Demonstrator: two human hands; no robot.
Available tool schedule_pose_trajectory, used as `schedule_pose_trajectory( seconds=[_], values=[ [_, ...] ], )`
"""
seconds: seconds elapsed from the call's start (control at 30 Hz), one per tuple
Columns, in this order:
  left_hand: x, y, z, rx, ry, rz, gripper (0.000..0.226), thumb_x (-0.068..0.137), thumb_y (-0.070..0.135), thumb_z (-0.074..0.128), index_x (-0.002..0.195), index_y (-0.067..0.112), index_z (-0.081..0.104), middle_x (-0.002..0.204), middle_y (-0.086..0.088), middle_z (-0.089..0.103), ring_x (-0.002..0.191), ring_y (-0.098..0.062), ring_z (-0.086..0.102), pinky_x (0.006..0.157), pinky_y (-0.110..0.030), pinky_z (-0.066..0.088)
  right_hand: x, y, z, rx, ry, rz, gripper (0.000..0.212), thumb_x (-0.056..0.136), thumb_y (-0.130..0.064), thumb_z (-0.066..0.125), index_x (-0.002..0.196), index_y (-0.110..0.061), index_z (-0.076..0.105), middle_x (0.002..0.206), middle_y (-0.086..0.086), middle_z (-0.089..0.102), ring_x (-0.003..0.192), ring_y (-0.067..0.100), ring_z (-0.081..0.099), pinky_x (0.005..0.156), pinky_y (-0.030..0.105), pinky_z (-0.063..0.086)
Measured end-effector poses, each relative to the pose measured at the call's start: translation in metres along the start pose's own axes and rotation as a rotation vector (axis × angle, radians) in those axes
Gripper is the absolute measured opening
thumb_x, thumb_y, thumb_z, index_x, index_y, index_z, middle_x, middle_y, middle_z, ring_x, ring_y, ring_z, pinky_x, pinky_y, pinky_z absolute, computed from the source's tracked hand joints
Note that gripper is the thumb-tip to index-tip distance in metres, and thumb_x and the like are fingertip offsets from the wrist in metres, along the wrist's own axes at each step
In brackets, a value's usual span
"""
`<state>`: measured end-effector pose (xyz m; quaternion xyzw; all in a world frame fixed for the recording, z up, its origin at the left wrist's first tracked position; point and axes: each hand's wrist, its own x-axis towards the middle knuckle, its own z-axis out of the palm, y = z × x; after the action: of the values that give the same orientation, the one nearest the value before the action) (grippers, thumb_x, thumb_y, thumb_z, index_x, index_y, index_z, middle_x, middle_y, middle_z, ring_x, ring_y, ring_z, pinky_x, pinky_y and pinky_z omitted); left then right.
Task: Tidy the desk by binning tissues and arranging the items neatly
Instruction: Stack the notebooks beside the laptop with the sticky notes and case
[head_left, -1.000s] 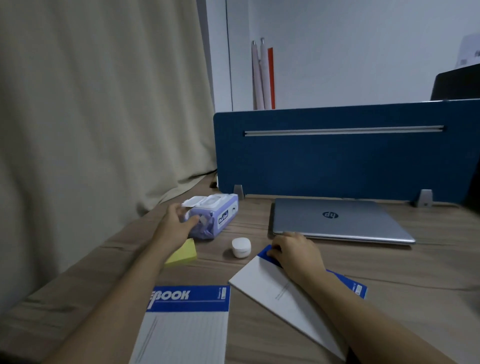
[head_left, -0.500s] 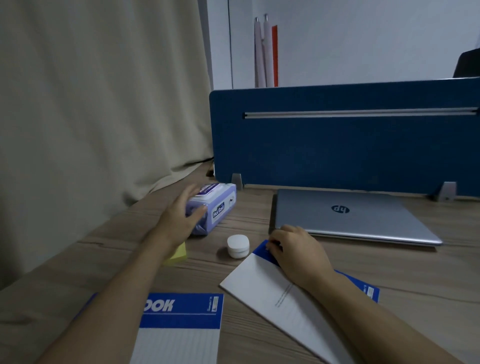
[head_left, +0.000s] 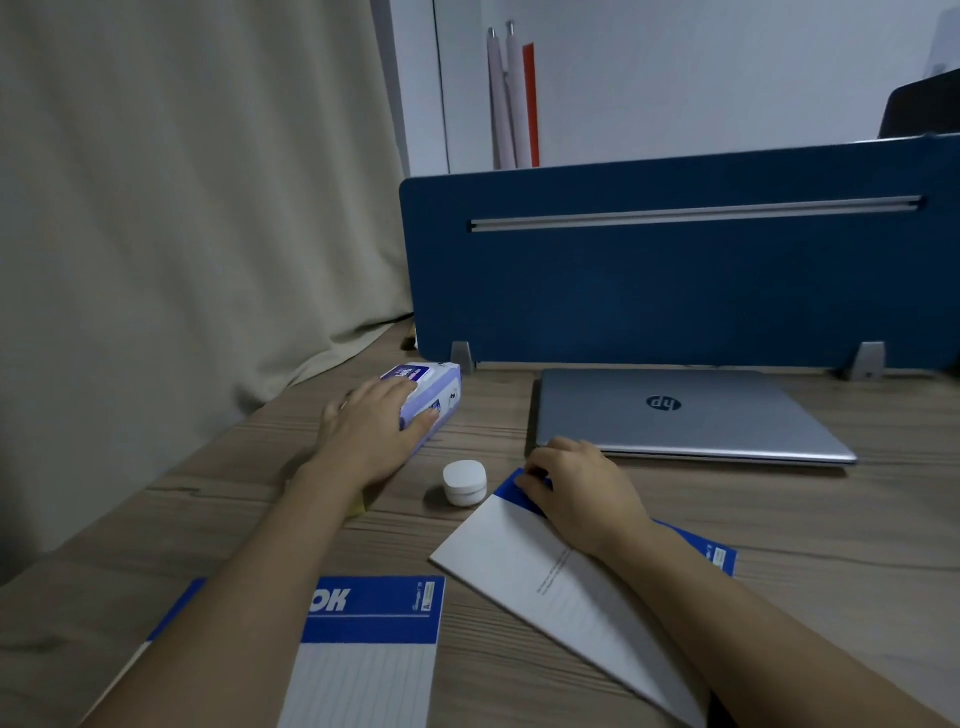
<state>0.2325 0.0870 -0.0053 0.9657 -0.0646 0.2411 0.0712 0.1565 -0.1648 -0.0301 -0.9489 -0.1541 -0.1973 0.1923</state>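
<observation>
A purple pack of wet wipes (head_left: 434, 387) lies on the wooden desk (head_left: 779, 525) near the divider's left foot. My left hand (head_left: 374, 431) grips its near end, fingers over the top and thumb along the side. A small white round case (head_left: 465, 482) sits between my hands. My right hand (head_left: 576, 491) rests with curled fingers on the blue top corner of a slanted notepad (head_left: 524, 561). A second blue-and-white notepad (head_left: 374, 634) lies near the front edge, partly under my left forearm. A yellow sticky pad (head_left: 358, 506) peeks out beneath my left wrist.
A shut silver laptop (head_left: 680, 415) lies at the back right of the desk, against a blue divider panel (head_left: 675, 280). A beige curtain (head_left: 182, 208) hangs along the desk's left side. Rolled items (head_left: 506, 98) stand behind the divider.
My left hand has turned the wipes pack over and pushed it back toward the divider; its lid side no longer faces up. The right hand stayed on the notepad corner.
</observation>
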Motion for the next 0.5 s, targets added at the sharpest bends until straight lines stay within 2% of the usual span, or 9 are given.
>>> schedule_pose_trajectory(
  seconds=[0.17, 0.3, 0.37, 0.5],
  values=[
    [0.002, 0.0, -0.003, -0.008, -0.081, -0.05, 0.062, 0.084, 0.069, 0.04, 0.136, 0.034, 0.04, 0.146, 0.008, 0.044, 0.134, -0.021, 0.037, 0.099, -0.051, 0.038, 0.0, 0.0, 0.0, 0.002, -0.008, -0.003, 0.023, 0.097, -0.035, 0.048, 0.098, -0.022, 0.066, 0.099, -0.003, 0.059, 0.092, 0.02, 0.053, 0.071, 0.034, 0.045],
    [-0.005, -0.006, -0.003, -0.071, -0.137, -0.064, 0.071, 0.084, 0.055, 0.055, 0.145, 0.041, 0.023, 0.158, 0.015, 0.024, 0.144, -0.028, 0.02, 0.104, -0.059, 0.031, -0.001, 0.0, -0.001, 0.005, -0.012, -0.001, 0.024, 0.096, -0.038, 0.048, 0.098, -0.023, 0.066, 0.1, -0.004, 0.059, 0.091, 0.019, 0.052, 0.071, 0.033, 0.045],
    [-0.006, -0.008, -0.001, -0.071, -0.147, -0.057, 0.07, 0.088, 0.05, 0.055, 0.147, 0.042, 0.019, 0.159, 0.017, 0.019, 0.142, -0.03, 0.019, 0.103, -0.059, 0.031, -0.001, 0.001, -0.001, 0.007, -0.015, 0.001, 0.024, 0.096, -0.038, 0.048, 0.099, -0.023, 0.066, 0.1, -0.004, 0.059, 0.092, 0.019, 0.052, 0.073, 0.035, 0.047],
    [0.006, -0.003, 0.007, -0.072, -0.155, -0.096, 0.066, 0.094, 0.048, 0.05, 0.149, 0.037, 0.015, 0.16, 0.009, 0.018, 0.139, -0.032, 0.02, 0.103, -0.057, 0.031, 0.0, 0.002, 0.001, 0.03, -0.017, 0.017, 0.023, 0.096, -0.037, 0.048, 0.096, -0.023, 0.065, 0.1, -0.004, 0.058, 0.092, 0.02, 0.052, 0.074, 0.037, 0.048]
  ],
)
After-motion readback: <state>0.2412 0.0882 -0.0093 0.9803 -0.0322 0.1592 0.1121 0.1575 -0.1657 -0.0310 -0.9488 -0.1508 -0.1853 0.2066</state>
